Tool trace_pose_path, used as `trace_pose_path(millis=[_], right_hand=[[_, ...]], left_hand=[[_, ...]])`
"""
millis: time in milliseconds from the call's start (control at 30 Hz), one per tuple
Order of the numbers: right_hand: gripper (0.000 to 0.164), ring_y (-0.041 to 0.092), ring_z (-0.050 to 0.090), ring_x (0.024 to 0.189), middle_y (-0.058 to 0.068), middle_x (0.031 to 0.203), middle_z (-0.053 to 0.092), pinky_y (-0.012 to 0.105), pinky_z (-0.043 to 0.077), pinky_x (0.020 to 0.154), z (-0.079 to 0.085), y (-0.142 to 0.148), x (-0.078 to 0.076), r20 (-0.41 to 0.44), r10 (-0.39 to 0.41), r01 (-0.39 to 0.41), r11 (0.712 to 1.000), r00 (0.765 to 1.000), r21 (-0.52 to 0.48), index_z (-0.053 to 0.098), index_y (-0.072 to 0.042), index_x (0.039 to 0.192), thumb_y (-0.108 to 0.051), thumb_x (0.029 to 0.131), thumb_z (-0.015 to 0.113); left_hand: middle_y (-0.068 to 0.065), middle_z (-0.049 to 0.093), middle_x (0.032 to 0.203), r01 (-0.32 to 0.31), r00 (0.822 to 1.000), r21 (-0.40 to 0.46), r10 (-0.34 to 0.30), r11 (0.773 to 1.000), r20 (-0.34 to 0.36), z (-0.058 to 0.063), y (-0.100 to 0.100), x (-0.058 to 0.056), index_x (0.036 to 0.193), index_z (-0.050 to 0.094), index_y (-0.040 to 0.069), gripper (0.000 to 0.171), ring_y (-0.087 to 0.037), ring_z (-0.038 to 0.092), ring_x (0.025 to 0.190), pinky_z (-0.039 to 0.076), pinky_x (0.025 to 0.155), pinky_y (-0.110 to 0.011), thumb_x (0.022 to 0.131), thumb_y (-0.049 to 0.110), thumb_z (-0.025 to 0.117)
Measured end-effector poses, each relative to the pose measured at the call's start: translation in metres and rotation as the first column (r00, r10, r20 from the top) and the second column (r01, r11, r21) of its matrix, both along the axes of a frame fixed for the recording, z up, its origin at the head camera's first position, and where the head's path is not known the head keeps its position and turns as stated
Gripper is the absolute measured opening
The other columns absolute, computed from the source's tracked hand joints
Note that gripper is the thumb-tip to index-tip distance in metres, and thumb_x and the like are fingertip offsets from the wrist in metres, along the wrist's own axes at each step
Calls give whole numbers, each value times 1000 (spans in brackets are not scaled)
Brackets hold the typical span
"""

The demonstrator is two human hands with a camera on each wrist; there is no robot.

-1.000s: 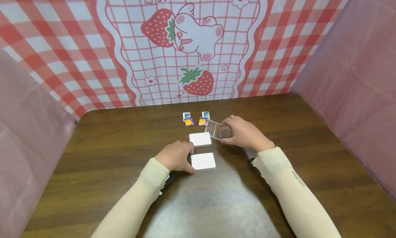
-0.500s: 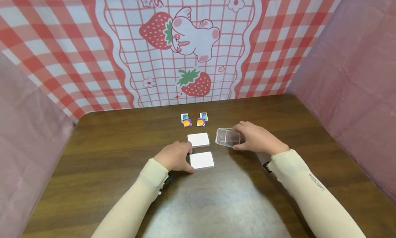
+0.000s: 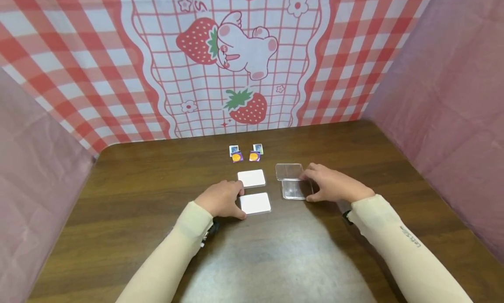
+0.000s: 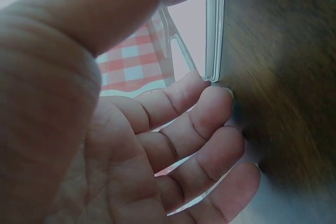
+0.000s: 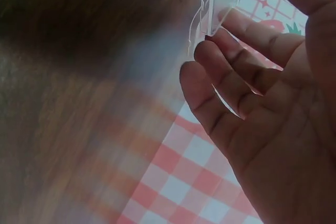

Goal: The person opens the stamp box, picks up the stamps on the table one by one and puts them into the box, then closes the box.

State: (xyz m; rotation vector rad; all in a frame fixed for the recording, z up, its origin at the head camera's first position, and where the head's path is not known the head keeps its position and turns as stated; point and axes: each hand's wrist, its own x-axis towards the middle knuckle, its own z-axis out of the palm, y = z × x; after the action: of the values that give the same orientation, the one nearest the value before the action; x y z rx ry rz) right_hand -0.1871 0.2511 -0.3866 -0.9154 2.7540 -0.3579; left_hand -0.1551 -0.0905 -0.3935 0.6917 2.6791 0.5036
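Note:
In the head view my left hand (image 3: 221, 199) pinches the near white card (image 3: 255, 203), which has a clear rim, thumb at its near left corner and forefinger at its far left corner. The left wrist view shows the layered edge (image 4: 215, 30) between those fingertips. A second white card (image 3: 251, 178) lies just beyond. To the right, my right hand (image 3: 334, 183) grips the right side of a clear plastic case (image 3: 294, 190). A matching clear piece (image 3: 288, 171) sits beyond it, edges meeting or overlapping; whether they are joined I cannot tell.
Farther back on the wooden table (image 3: 157, 180) lie two pairs of small printed squares, left (image 3: 236, 156) and right (image 3: 255, 156). A checked strawberry cloth (image 3: 244, 44) hangs behind, with pink cloth (image 3: 437, 97) at both sides.
My right hand has moved right and nearer with the clear case, away from the far white card. Its two clear parts now show spread apart. My left hand stays in place.

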Motion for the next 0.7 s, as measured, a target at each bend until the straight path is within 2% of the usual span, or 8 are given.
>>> trace_pose_path(millis=[167,333,700], right_hand=[[54,26,62,113,6,121,61,49,51,96,1,2,2,60,13,-12,1000,998,-12,64,-6,131,-26,86,87],[56,30,57,124,8,129,60,51,49,100,1,1,5,79,10,-12,1000,997,22,65,-9,132,-32,86,86],[55,23,57,112,4,121,57,45,52,93,-2,0,7,65,28,-30,999,998,27,65,-9,132,-30,86,86]], left_hand=[[3,62,88,-3,1000,6,3,1000,3,0,0,-1,107,62,12,50,-18,55,80,49,77,-38,77,39,90],[3,62,86,-3,1000,4,3,1000,4,0,0,-2,107,62,12,49,-19,55,79,49,76,-38,77,39,90],[3,62,87,-4,1000,0,4,1000,14,1,0,-1,109,62,12,50,-19,55,81,49,77,-38,78,39,90]])
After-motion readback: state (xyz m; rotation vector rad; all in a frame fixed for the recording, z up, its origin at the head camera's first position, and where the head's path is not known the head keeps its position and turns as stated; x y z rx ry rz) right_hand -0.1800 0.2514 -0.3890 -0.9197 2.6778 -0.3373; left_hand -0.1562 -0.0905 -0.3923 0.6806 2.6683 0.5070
